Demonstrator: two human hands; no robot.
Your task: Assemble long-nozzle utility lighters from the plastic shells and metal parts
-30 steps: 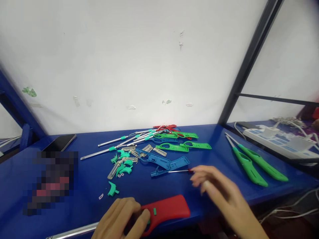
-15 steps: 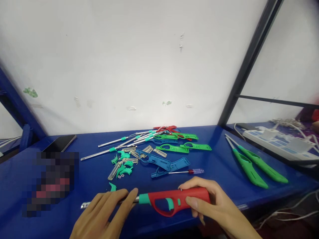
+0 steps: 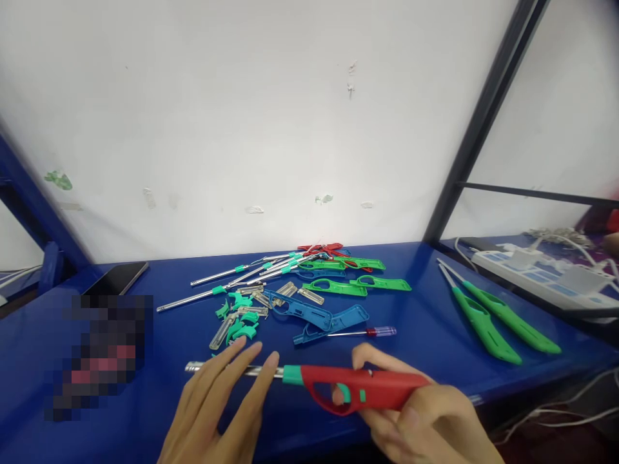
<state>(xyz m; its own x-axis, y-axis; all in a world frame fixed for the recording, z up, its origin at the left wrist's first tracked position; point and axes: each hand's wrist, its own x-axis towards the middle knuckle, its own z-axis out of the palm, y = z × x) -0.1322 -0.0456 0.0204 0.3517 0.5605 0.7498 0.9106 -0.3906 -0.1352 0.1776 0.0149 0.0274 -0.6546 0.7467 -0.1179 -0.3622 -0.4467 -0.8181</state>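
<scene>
My right hand (image 3: 416, 412) grips a red gas lighter (image 3: 382, 388) by its handle. One finger reaches through the trigger loop to the teal trigger (image 3: 344, 392), and the index finger is bent over the top edge. The lighter lies level, its metal tube pointing left. My left hand (image 3: 220, 406) is across the tube, fingers stretched and spread; its thumb is hidden. Beyond the hands lie several teal triggers (image 3: 249, 331), clear fuel tanks (image 3: 222, 330), blue handle shells (image 3: 304, 314) and a screwdriver (image 3: 382, 332) with a purple-and-red handle.
Metal lighter tubes (image 3: 188, 299) and green handle shells (image 3: 333, 287) lie near the wall. Two green lighters (image 3: 486, 328) rest on the right, near a white power strip (image 3: 541, 277). A phone (image 3: 116, 278) lies at the left beside a blurred-out patch.
The lighter has moved right and slightly up. My right hand has shifted its hold, with a finger now in the trigger loop. My left hand has moved right, its fingers more spread.
</scene>
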